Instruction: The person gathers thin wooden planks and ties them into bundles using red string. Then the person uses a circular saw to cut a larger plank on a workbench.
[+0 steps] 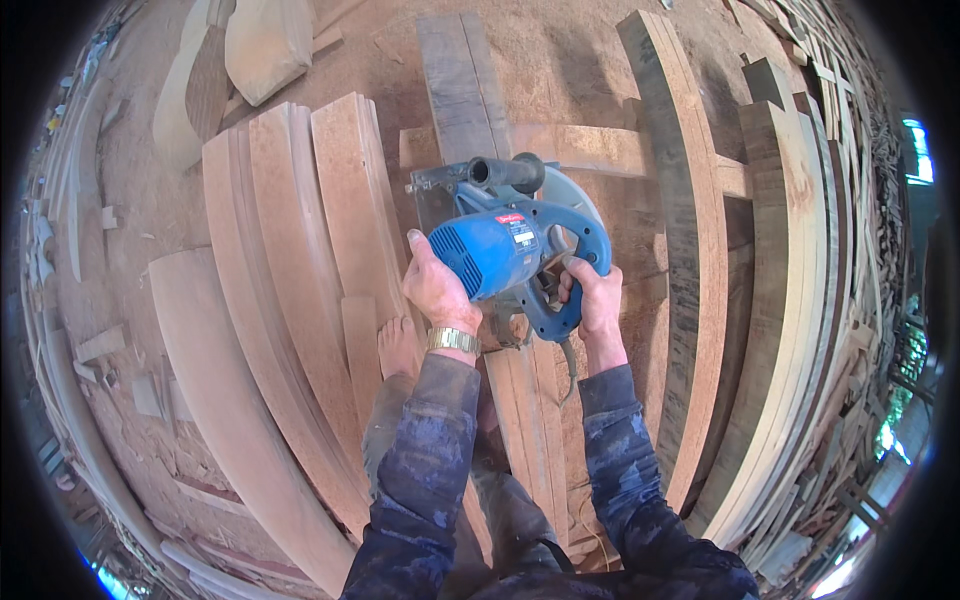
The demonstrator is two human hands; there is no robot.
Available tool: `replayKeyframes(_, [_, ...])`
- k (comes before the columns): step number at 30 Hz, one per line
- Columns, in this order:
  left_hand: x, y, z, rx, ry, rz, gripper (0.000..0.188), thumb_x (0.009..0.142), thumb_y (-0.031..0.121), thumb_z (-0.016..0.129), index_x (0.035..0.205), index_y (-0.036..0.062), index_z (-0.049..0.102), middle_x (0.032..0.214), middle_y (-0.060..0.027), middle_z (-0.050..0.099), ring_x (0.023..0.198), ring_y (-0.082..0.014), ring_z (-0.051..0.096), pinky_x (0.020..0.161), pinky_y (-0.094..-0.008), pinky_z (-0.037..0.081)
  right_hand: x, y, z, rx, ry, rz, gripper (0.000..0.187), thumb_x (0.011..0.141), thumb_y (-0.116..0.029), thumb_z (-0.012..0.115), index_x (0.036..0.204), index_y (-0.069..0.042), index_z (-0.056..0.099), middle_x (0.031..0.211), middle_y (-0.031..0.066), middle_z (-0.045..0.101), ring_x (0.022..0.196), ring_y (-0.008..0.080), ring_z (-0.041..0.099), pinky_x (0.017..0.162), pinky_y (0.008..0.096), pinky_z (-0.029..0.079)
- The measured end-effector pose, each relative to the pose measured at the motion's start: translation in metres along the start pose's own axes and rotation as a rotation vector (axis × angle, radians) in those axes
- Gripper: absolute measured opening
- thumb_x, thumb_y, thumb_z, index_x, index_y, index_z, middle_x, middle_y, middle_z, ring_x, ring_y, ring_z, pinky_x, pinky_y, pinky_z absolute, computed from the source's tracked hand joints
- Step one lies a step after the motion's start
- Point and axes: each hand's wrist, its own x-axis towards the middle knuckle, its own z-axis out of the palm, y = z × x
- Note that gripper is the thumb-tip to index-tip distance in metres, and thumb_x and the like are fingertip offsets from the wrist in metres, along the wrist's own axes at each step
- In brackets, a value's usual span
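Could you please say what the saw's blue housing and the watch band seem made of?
Blue housing: probably moulded plastic, satin finish, given its smooth curves and vent slots. Watch band: likely gold-toned metal, polished, given its bright glints.

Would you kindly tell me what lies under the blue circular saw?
Below the blue circular saw, a grey timber beam shows beyond it and a paler timber on its near side. The saw covers the stretch between, so whether they join cannot be seen.

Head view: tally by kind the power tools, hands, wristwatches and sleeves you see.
Blue-and-black circular saw: 1
Left bare hand plus right bare hand: 2
Gold-coloured metal wristwatch: 1
Dark blue patterned fabric sleeves: 2
Total: 6
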Motion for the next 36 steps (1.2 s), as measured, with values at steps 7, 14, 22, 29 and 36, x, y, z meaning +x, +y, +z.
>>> replayKeyframes(7, [0.006,0.008,0.003,0.003,-0.075,-0.026,0.061,0.097,0.047,0.057,0.114,-0.0114,0.062,0.105,-0.0177,0.067,0.085,-0.0249,0.070,0.075,-0.0383,0.057,0.006,-0.007,0.006,0.003,-0.014,0.017,0.018,0.083,-0.016,0.065,0.085,0.001,0.062,0.064,0.0062,0.056,0.052,0.0151,0.053,0.050,0.0298,0.044])
replayKeyframes(14, [0.007,0.015,0.019,-0.026,0.000,-0.004,0.053,0.100,0.043,0.054,0.086,-0.0059,0.068,0.081,-0.0087,0.068,0.067,-0.0180,0.065,0.063,-0.0325,0.054,0.015,-0.013,0.012,0.002,-0.001,0.035,0.017,0.084,-0.016,0.064,0.085,0.001,0.062,0.064,0.0061,0.056,0.052,0.0153,0.053,0.050,0.0301,0.044])
replayKeyframes(22, [0.011,0.020,0.028,-0.053,-0.029,-0.005,0.054,0.100,0.042,0.053,0.079,-0.0048,0.068,0.075,-0.0061,0.067,0.063,-0.0151,0.062,0.061,-0.0314,0.052,0.025,-0.019,0.017,0.020,-0.008,-0.006,0.017,0.083,-0.014,0.065,0.076,0.001,0.061,0.062,0.0073,0.057,0.049,0.0165,0.054,0.047,0.0312,0.045])
replayKeyframes(29, [0.018,0.021,0.032,-0.054,-0.087,-0.008,0.052,0.098,0.042,0.057,0.099,-0.0079,0.069,0.092,-0.0129,0.070,0.075,-0.0218,0.069,0.069,-0.0349,0.057,0.032,-0.026,0.019,-0.027,-0.024,-0.002,0.018,0.084,-0.018,0.064,0.084,0.000,0.061,0.065,0.0063,0.057,0.052,0.0153,0.054,0.051,0.0308,0.044])
replayKeyframes(36, [0.027,0.024,0.043,-0.083,-0.104,-0.012,0.050,0.098,0.042,0.057,0.096,-0.0067,0.069,0.089,-0.0116,0.070,0.072,-0.0211,0.069,0.067,-0.0349,0.057,0.043,-0.031,0.024,-0.015,-0.031,-0.001,0.018,0.084,-0.018,0.064,0.086,0.000,0.061,0.066,0.0060,0.057,0.053,0.0150,0.054,0.052,0.0306,0.044])
